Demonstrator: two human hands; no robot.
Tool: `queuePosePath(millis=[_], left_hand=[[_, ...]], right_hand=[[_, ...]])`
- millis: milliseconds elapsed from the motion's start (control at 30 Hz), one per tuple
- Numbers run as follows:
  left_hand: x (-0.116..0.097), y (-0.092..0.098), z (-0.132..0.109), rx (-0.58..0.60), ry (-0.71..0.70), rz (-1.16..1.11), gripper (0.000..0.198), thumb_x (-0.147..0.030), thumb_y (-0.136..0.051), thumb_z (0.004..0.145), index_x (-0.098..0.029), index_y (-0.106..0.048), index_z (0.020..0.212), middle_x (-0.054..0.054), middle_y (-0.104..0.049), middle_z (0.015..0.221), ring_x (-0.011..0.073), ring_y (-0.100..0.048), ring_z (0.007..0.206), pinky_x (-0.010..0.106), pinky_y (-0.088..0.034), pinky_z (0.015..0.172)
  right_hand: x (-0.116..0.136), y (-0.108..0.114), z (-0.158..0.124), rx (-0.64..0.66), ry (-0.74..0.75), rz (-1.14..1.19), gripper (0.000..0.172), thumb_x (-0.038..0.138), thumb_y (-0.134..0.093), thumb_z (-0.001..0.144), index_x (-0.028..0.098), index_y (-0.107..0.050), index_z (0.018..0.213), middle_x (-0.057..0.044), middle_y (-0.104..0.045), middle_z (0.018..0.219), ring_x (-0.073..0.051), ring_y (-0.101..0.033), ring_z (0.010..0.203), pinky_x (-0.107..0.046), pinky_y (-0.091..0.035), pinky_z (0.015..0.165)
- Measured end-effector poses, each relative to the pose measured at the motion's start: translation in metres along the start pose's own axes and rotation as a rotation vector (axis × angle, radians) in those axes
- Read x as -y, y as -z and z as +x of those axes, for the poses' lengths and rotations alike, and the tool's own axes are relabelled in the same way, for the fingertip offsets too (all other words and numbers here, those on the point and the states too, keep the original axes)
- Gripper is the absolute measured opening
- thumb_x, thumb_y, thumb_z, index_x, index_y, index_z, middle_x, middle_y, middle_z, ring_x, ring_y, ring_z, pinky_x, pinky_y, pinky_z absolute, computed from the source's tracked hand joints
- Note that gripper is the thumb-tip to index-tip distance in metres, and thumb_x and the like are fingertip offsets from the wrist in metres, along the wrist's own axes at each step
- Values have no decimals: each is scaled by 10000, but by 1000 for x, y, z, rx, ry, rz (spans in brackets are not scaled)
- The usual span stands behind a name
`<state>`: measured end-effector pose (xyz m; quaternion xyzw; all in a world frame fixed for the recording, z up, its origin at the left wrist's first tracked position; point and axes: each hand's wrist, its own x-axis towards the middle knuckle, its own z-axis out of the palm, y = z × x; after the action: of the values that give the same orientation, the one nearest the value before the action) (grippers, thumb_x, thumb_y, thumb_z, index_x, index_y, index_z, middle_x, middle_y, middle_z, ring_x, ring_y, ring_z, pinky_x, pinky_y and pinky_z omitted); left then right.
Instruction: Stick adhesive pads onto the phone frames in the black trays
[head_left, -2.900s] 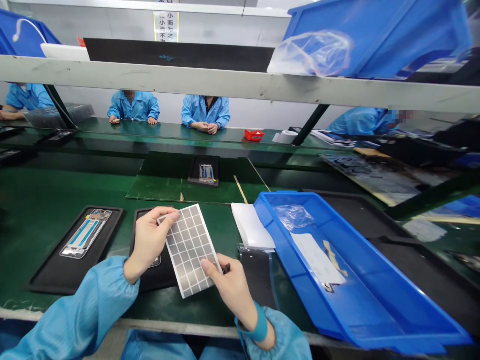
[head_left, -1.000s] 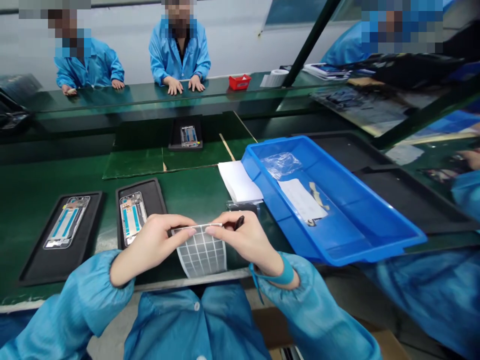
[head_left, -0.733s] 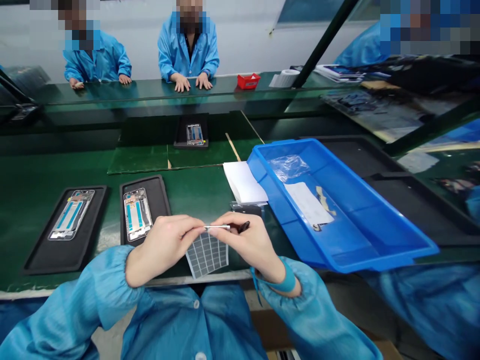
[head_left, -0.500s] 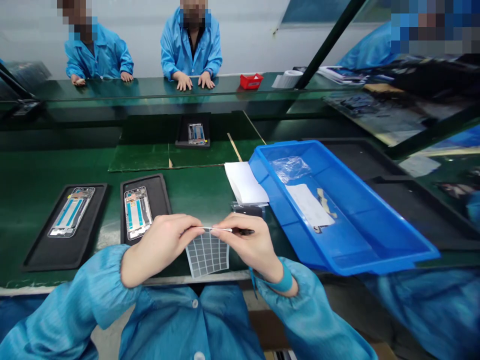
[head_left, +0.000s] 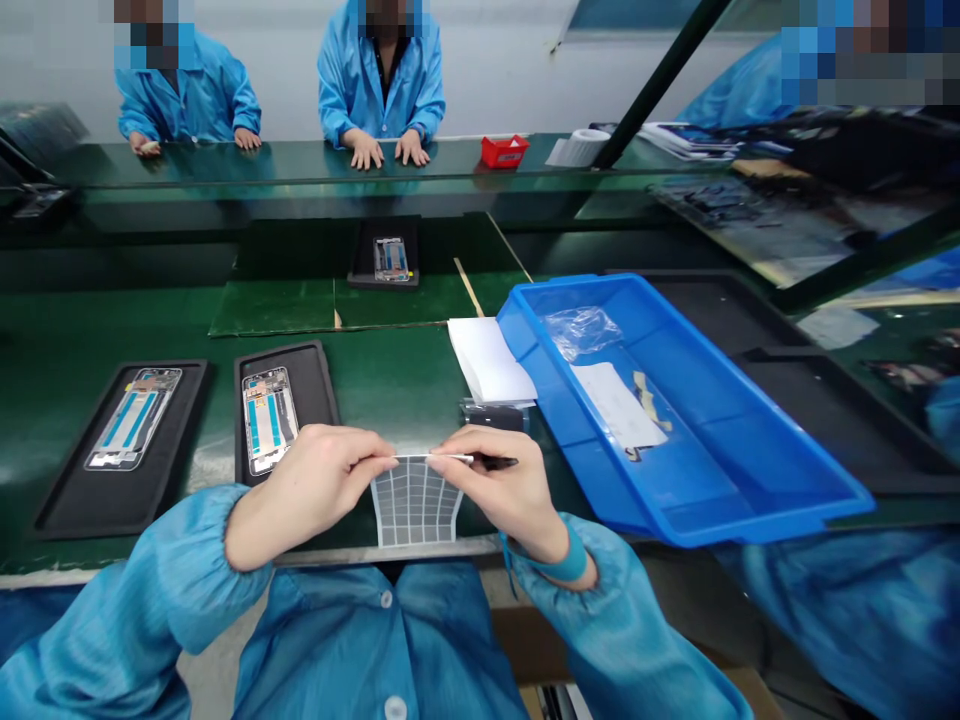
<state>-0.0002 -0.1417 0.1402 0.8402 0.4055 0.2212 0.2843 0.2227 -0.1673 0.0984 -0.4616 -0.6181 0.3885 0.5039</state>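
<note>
A white sheet with a grid of grey square stickers (head_left: 415, 503) hangs over the near edge of the green bench. My left hand (head_left: 319, 482) pinches its top left edge. My right hand (head_left: 499, 485) pinches the top right edge and also holds a thin dark tool (head_left: 495, 462) that points right. Just left of my hands, a black tray (head_left: 281, 400) carries a phone frame (head_left: 268, 418) with blue strips.
A second black tray with a phone frame (head_left: 131, 430) lies further left. A blue bin (head_left: 720, 470) with a plastic bag and paper scraps stands to the right, white sheets (head_left: 489, 360) beside it. Another tray (head_left: 384, 260) sits farther back. Two people in blue coats rest their hands on the far bench.
The sticker sheet, held up flat before me 2.9 s ago, has come down to the bench edge and is bent over it. Both hands now pinch its top edge.
</note>
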Motion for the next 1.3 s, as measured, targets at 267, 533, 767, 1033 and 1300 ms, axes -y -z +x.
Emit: queuePosePath(millis=[267,533,767,1033,1300], left_hand=[[46,1,58,270,394,-445,217,-340,-649,852,-132,-706,827,30,-683,633,145,-647,545,231,-503,532],[76,-37,79,192,191,435,166,-214,-592,889,-142,-735,846,104,-700,837,237,-642,878,331,-480,778],[79,-58,61,220,-144,623,380,-169,-453,982,-277,-558,1330,78,-551,1338,222,-544,1136,343,-435,885],[68,-68,43,230,-133,693,446,-387,-564,947,-150,-543,1324,134,-576,1269,272,-537,1080,375,-417,855],[68,-73,38,231,-162,698,404,-372,-521,976,-114,-540,1287,127,-591,1266,262,-538,1067,384,-395,844]], right_hand=[[-22,25,19,-211,-240,66,284,414,-678,855,190,-749,1015,-29,-702,776,-103,-461,479,-275,-387,487],[-53,34,33,-298,-342,131,521,630,-549,889,173,-626,650,-31,-608,616,-104,-487,416,-244,-355,377],[-73,12,48,-45,-301,202,358,421,-839,698,171,-664,886,-19,-693,765,-167,-678,670,-317,-575,693],[-98,12,47,-77,-237,-20,244,392,-794,747,186,-756,872,-72,-762,929,-235,-711,867,-384,-583,836],[-108,16,46,-45,-216,-124,252,408,-768,790,184,-751,906,-76,-755,930,-235,-708,862,-377,-576,828]])
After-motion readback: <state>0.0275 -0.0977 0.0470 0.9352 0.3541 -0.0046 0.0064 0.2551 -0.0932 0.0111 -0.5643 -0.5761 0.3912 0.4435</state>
